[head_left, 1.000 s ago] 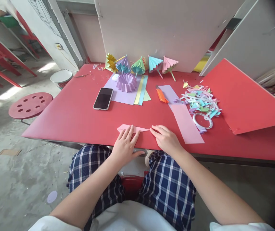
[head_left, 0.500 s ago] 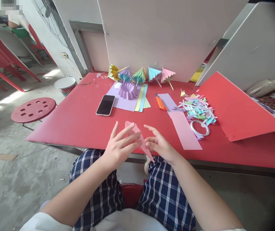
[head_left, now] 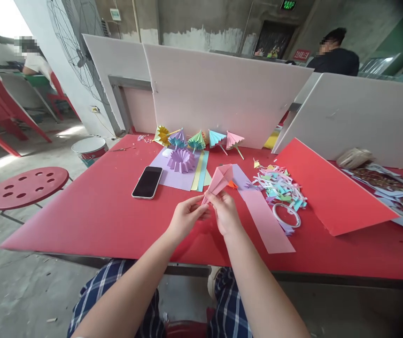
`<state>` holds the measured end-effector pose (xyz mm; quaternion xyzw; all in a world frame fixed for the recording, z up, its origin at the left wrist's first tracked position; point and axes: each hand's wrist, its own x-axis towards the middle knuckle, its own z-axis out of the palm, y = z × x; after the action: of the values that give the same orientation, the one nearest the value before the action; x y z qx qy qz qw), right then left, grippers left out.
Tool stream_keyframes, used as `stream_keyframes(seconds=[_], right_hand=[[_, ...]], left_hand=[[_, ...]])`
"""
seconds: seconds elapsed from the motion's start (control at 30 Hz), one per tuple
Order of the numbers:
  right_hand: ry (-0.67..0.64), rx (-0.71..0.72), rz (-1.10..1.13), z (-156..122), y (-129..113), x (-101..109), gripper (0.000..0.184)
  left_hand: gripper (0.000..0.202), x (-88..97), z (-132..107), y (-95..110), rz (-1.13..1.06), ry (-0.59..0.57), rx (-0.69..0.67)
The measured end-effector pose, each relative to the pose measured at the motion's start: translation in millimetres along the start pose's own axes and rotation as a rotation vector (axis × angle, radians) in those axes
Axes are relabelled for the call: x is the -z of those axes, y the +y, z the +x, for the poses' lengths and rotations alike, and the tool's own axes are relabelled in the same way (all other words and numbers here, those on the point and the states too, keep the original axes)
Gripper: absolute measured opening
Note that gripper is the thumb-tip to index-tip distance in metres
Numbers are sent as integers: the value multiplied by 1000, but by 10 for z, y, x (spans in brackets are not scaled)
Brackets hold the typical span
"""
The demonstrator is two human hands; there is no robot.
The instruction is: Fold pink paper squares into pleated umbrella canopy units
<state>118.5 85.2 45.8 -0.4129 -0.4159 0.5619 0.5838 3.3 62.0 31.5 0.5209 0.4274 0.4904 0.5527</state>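
Both my hands hold a folded pink paper piece (head_left: 219,180) up above the red table (head_left: 92,211). My left hand (head_left: 186,217) pinches its lower end with the fingertips. My right hand (head_left: 225,211) grips the same end from the right, fingers curled round it. The paper's wider end points up and away from me. Just beyond lie a long pink paper strip (head_left: 261,211), an orange cutter (head_left: 232,184) partly hidden by the paper, and a black phone (head_left: 147,182).
Several folded paper umbrellas (head_left: 197,139) and a purple pleated ring (head_left: 181,160) sit on coloured sheets at the back. Paper scraps (head_left: 279,185) and a tape ring (head_left: 286,213) lie to the right, beside a red board (head_left: 324,188). White partitions stand behind. A red stool (head_left: 25,187) is at left.
The pink paper was pressed flat on the table edge; my hands picked it up and now hold it raised, pinched at its lower end. The camera has tilted upward.
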Motion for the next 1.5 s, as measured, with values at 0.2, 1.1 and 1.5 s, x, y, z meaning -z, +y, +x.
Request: stream_keyframes(seconds=[0.2,1.1,1.5], right_hand=[[-18,-44,223,55,40,135,16],[-240,671,-997,18,-94,320,14],[-357,572,-1078,22,-74,359,13]], left_hand=[[27,68,7,-86,67,-48,63],[29,238,-13,-18,1194,107,-345],[31,290,-26,24,1140,85,-367]])
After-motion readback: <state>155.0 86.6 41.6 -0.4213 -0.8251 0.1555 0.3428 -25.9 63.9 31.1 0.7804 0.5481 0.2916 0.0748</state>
